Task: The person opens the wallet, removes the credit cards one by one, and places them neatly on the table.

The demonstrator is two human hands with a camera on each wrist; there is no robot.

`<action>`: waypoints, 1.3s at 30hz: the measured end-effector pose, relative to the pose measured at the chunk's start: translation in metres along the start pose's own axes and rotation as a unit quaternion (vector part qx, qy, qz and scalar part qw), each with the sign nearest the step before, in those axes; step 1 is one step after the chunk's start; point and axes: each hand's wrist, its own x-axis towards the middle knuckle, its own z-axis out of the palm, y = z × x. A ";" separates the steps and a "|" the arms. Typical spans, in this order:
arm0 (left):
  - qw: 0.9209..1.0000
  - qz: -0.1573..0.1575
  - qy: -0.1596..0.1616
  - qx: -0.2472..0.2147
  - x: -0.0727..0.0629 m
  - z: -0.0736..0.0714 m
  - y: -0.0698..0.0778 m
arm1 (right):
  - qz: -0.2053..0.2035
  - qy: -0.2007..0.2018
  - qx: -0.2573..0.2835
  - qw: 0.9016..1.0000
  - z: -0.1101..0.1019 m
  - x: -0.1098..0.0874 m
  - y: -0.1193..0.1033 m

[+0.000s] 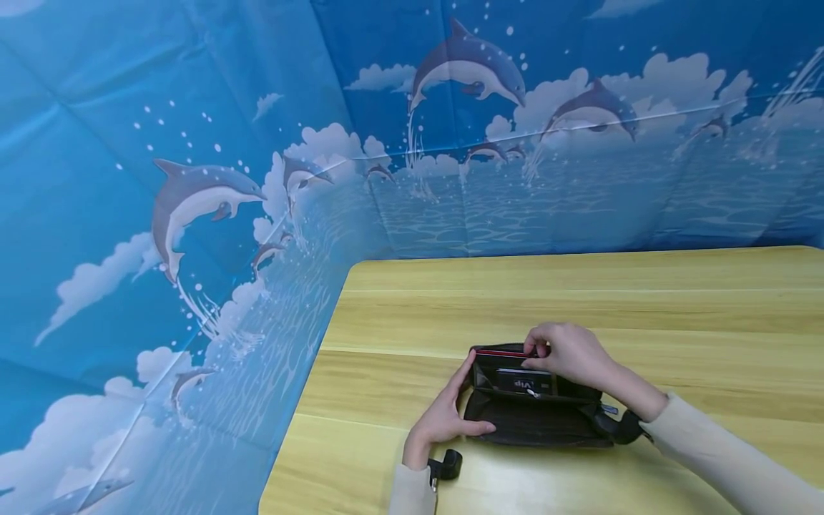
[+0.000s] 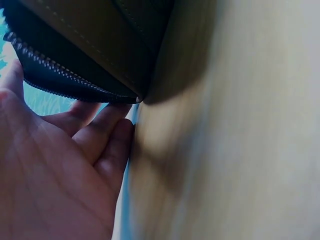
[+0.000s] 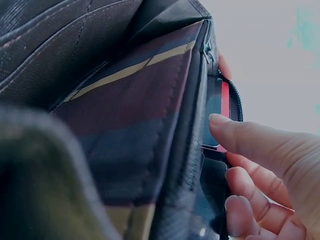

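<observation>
Behind and to the left of everything hangs a blue backdrop (image 1: pixel 212 93) printed with dolphins, enclosing two sides of the work area. Next in size comes the wood-grain counter (image 1: pixel 386 315), a flat support for the spread wallet (image 1: pixel 541 425). This dark wallet lies near the person, its mouth parted toward them, probably so that the pockets can be seen and reached. The right wrist view shows its striped lining (image 3: pixel 130 100) beside a zipped divider.

At its left end, the left hand (image 1: pixel 444 415) has thumb and fingers set well apart: the thumb rests on the near flap, the fingers against the far edge. That spread seems meant to brace the wallet and keep its halves from folding together. The right hand (image 1: pixel 573 350) reaches over the back pockets, its grip closed in a pinch on the red-edged card (image 1: pixel 502 352), apparently for control of a thin edge.

Smaller details follow: the black card (image 1: pixel 524 381) lettered "Vip" sits in front of the red-edged one, partly tucked in, and a metal zip pull (image 3: pixel 207 51) hangs at the divider's end.
</observation>
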 end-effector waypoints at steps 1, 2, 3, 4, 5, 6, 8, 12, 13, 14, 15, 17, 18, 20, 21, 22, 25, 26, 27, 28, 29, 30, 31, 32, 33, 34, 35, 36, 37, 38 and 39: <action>1.000 0.000 0.000 0.000 0.000 0.000 0.000 | -0.001 -0.001 -0.004 1.000 0.000 0.000 0.000; 1.000 0.000 0.000 0.001 0.000 0.000 0.000 | 0.000 -0.002 -0.008 1.000 0.000 0.001 0.000; 1.000 0.000 0.001 0.002 0.000 0.000 0.000 | 0.001 -0.003 -0.011 1.000 0.000 0.001 0.000; 1.000 0.002 0.002 0.004 0.000 0.001 0.000 | 0.002 -0.005 -0.013 1.000 0.000 0.002 0.000; 1.000 0.002 0.003 0.007 0.000 0.001 0.000 | 0.005 -0.006 -0.015 1.000 0.001 0.003 0.000; 1.000 0.000 0.004 0.010 -0.001 0.001 -0.001 | 0.008 -0.006 -0.018 1.000 0.001 0.003 0.000; 1.000 -0.001 0.006 0.015 -0.001 0.002 -0.002 | 0.016 -0.006 -0.021 1.000 0.003 0.004 0.000; 1.000 -0.009 0.008 0.021 -0.002 0.002 -0.004 | 0.020 -0.001 -0.025 0.999 0.005 0.005 0.000; 1.000 -0.008 0.009 0.020 -0.002 0.002 -0.005 | 0.020 -0.001 -0.026 0.999 0.005 0.005 -0.001; 1.000 -0.006 0.009 0.019 -0.002 0.002 -0.005 | 0.018 -0.001 -0.024 1.000 0.005 0.005 -0.001; 1.000 -0.005 0.009 0.020 -0.002 0.002 -0.005 | 0.018 -0.002 -0.020 1.000 0.005 0.005 -0.001; 1.000 0.001 0.010 0.023 -0.001 0.002 -0.005 | 0.020 -0.009 -0.010 1.000 0.004 0.005 -0.001; 1.000 0.007 0.011 0.025 -0.001 0.002 -0.005 | 0.020 -0.012 -0.003 1.000 0.003 0.005 0.000; 1.000 0.013 0.010 0.027 -0.001 0.002 -0.005 | 0.028 -0.022 0.011 0.999 0.003 0.005 0.001; 0.999 0.016 0.011 0.029 -0.001 0.003 -0.005 | 0.033 -0.027 0.018 0.999 0.003 0.004 0.002; 0.999 0.019 0.010 0.030 -0.001 0.003 -0.005 | 0.038 -0.032 0.024 0.998 0.002 0.004 0.002; 1.000 0.011 0.008 0.025 -0.002 0.003 -0.006 | 0.053 -0.048 0.039 0.997 0.002 0.004 0.004; 1.000 0.009 0.007 0.022 -0.002 0.003 -0.006 | 0.057 -0.053 0.045 0.996 0.002 0.004 0.005; 1.000 0.009 0.006 0.020 -0.002 0.003 -0.006 | 0.061 -0.057 0.052 0.995 0.002 0.004 0.005; 1.000 0.007 0.005 0.016 -0.002 0.003 -0.006 | 0.065 -0.061 0.056 0.994 0.002 0.004 0.006; 1.000 0.007 0.005 0.015 -0.002 0.004 -0.007 | 0.067 -0.064 0.061 0.994 0.002 0.004 0.007; 1.000 0.010 0.004 0.014 -0.001 0.004 -0.007 | 0.070 -0.065 0.064 0.993 0.001 0.004 0.007; 1.000 0.014 0.004 0.013 -0.001 0.004 -0.007 | 0.072 -0.066 0.067 0.993 0.001 0.004 0.008; 1.000 0.018 0.005 0.013 -0.001 0.004 -0.008 | 0.072 -0.066 0.069 0.993 0.001 0.004 0.008; 1.000 0.020 0.005 0.013 0.000 0.004 -0.008 | 0.071 -0.066 0.071 0.993 0.001 0.004 0.009; 1.000 0.019 0.005 0.011 0.000 0.004 -0.008 | 0.069 -0.065 0.071 0.993 0.001 0.004 0.009; 1.000 0.018 0.005 0.011 0.000 0.004 -0.008 | 0.066 -0.064 0.071 0.993 0.001 0.004 0.009; 1.000 0.016 0.006 0.009 -0.001 0.004 -0.008 | 0.062 -0.062 0.071 0.994 0.002 0.004 0.009; 1.000 0.012 0.007 0.007 -0.001 0.003 -0.008 | 0.057 -0.061 0.071 0.994 0.002 0.004 0.010; 1.000 0.009 0.007 0.006 -0.001 0.003 -0.008 | 0.051 -0.060 0.069 0.995 0.002 0.004 0.010; 1.000 0.003 0.008 0.005 -0.001 0.003 -0.007 | 0.044 -0.057 0.066 0.995 0.002 0.003 0.010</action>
